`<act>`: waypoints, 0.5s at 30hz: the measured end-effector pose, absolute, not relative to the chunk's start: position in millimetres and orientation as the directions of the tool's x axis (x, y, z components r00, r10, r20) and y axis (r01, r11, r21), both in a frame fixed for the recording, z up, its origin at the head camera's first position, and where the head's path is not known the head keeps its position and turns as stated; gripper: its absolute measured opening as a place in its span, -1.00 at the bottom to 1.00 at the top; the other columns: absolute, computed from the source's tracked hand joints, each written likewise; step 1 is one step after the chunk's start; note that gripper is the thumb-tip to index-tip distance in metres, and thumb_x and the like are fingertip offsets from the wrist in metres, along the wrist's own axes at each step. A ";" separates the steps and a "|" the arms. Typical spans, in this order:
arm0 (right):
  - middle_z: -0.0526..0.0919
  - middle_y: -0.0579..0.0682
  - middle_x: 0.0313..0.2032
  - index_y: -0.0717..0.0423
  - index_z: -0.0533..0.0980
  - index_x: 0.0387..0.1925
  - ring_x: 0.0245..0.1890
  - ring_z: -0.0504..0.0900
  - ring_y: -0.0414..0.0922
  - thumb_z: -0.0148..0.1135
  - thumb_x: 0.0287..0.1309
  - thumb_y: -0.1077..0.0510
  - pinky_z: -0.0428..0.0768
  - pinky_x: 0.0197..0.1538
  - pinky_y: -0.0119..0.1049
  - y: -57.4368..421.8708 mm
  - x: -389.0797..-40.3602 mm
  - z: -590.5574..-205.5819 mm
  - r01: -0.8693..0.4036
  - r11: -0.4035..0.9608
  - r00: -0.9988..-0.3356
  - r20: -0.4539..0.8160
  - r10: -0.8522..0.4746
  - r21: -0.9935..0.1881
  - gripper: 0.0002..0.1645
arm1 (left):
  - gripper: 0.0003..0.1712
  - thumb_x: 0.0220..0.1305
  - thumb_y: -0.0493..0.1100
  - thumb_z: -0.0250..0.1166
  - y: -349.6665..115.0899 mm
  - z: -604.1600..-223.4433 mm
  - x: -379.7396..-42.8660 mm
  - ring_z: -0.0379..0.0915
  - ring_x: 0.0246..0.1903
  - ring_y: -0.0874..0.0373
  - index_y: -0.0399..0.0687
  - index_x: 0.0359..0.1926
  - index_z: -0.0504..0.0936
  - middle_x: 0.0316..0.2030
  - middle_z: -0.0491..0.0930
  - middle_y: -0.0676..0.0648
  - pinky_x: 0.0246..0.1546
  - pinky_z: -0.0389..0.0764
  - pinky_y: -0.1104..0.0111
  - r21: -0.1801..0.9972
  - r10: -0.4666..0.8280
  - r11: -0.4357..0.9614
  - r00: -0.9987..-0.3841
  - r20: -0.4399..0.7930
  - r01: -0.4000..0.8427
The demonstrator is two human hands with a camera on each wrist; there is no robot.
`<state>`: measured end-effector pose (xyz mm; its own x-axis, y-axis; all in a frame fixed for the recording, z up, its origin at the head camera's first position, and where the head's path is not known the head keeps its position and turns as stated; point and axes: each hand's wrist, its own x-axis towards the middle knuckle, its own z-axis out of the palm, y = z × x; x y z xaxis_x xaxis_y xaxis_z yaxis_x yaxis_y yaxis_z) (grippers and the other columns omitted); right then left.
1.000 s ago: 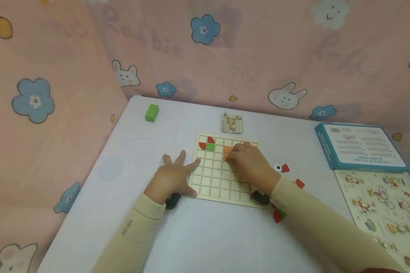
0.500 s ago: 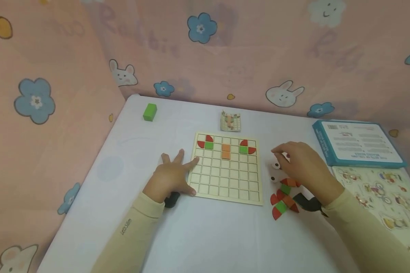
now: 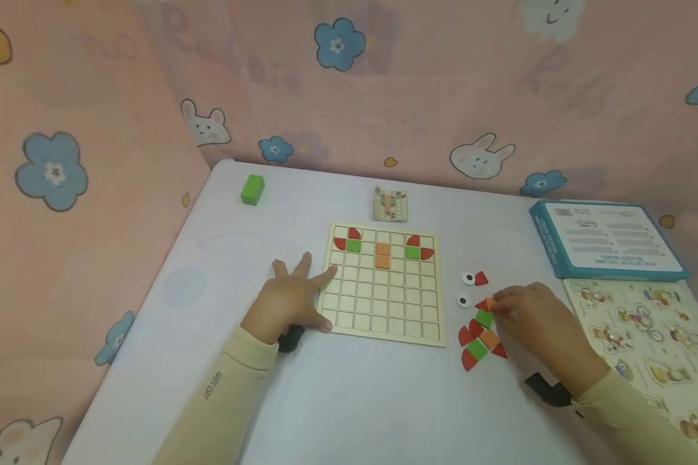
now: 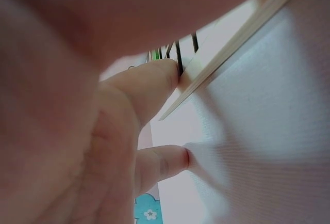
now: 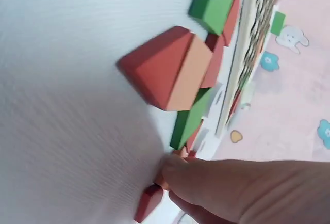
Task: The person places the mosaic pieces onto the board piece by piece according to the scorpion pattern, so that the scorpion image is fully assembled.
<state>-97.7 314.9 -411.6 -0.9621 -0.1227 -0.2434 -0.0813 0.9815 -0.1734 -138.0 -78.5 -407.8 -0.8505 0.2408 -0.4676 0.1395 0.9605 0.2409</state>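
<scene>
A pale wooden grid board (image 3: 384, 300) lies on the white table. Red quarter-round, green square and orange square blocks sit in its upper cells, with two orange blocks (image 3: 382, 255) stacked in one column. My left hand (image 3: 287, 300) has its fingers spread, thumb and index finger resting on the board's left edge. To the right of the board, my right hand (image 3: 543, 329) pinches a small orange block (image 5: 161, 178) between thumb and finger, at the top of a loose cluster. That cluster holds green blocks (image 3: 476, 349), red pieces (image 3: 468, 360) and another orange block (image 3: 489, 338).
Two white eye discs (image 3: 464, 301) and a red piece (image 3: 481, 278) lie beside the cluster. A creased pattern card (image 3: 390, 205) stands behind the board. At right are a blue-edged box (image 3: 616, 239) and a sticker-like picture sheet (image 3: 634, 316). A green block (image 3: 253, 190) sits back left.
My right hand has left the upper right of the board, moved right, then come down to the cluster and taken hold of an orange block. My left hand stays on the board's edge.
</scene>
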 end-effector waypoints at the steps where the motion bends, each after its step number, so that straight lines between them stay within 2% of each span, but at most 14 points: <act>1: 0.70 0.19 0.04 0.12 0.71 -0.01 0.04 0.46 0.18 0.42 0.18 0.12 0.59 0.08 0.10 314.9 -98.4 -413.1 -0.070 0.982 -0.965 -0.238 -0.111 -0.174 -0.66 | 0.27 -0.17 0.28 0.61 -78.5 -408.0 -138.5 -0.15 0.38 -0.49 0.51 0.54 0.08 0.61 -0.21 -0.18 -0.19 0.56 0.17 0.240 0.242 0.960 -0.850 -0.469 0.141; 4: 0.70 0.20 0.00 0.14 0.70 0.02 0.01 0.45 0.17 0.44 0.15 0.15 0.57 0.08 0.12 316.5 -102.1 -416.1 -0.046 0.982 -0.972 -0.217 -0.087 -0.184 -0.63 | 0.27 -0.17 0.28 0.61 -78.5 -407.9 -139.2 -0.16 0.39 -0.50 0.51 0.54 0.08 0.61 -0.22 -0.18 -0.27 0.55 0.22 0.242 0.243 0.960 -0.848 -0.471 0.141; 8: 0.75 0.19 -0.14 0.21 0.70 -0.01 -0.10 0.50 0.14 0.45 0.14 0.15 0.59 0.04 0.12 318.6 -111.1 -417.6 -0.059 0.979 -0.976 -0.194 -0.097 -0.193 -0.62 | 0.28 -0.17 0.28 0.61 -78.8 -408.0 -138.6 -0.16 0.39 -0.50 0.51 0.54 0.07 0.61 -0.22 -0.18 -0.35 0.53 0.26 0.243 0.243 0.960 -0.846 -0.474 0.140; 11: 0.75 0.20 -0.19 0.21 0.72 -0.08 -0.09 0.52 0.16 0.46 0.13 0.10 0.60 0.02 0.13 316.7 -119.7 -415.3 -0.074 0.979 -0.978 -0.176 -0.107 -0.188 -0.65 | 0.28 -0.17 0.28 0.61 -79.0 -409.3 -138.5 -0.15 0.38 -0.49 0.52 0.54 0.07 0.61 -0.22 -0.17 -0.33 0.52 0.26 0.238 0.243 0.961 -0.848 -0.470 0.143; 15: 0.74 0.15 -0.25 0.17 0.74 -0.10 -0.10 0.47 0.14 0.46 0.14 0.04 0.60 -0.14 -0.01 302.1 -132.1 -406.0 -0.073 0.976 -0.985 -0.137 -0.102 -0.206 -0.65 | 0.28 -0.18 0.29 0.61 -79.5 -411.5 -138.7 -0.13 0.37 -0.48 0.53 0.54 0.07 0.61 -0.21 -0.17 -0.29 0.54 0.22 0.234 0.241 0.962 -0.851 -0.467 0.145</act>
<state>-132.1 302.1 -406.0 -0.9852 -0.1024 -0.1372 -0.0727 0.9758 -0.2063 -138.7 -79.5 -411.5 -0.8507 0.2414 -0.4668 0.1447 0.9615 0.2335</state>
